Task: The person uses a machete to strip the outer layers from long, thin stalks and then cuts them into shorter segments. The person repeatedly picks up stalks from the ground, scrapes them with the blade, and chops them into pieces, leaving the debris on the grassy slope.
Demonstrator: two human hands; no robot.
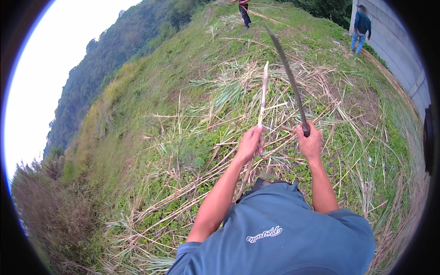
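My left hand point(251, 143) is closed around a pale cane stalk point(263, 94), held nearly upright with its slanted, cut-looking tip pointing away from me. Below the fist a browner length of stalk runs down toward my waist. In my right hand point(310, 141) is the dark handle of a machete point(289, 73). Its long, dark blade rises up and to the left, to the right of the stalk and apart from it. Cut stalks and dry leaves lie on the ground beneath both hands.
Loose cane stalks point(181, 192) and leaf litter point(238, 87) cover the grassy slope. Two people stand farther off, one person point(245, 13) at the top and another person point(361, 28) beside a grey wall point(396, 43). Brush point(50, 206) grows at the lower left.
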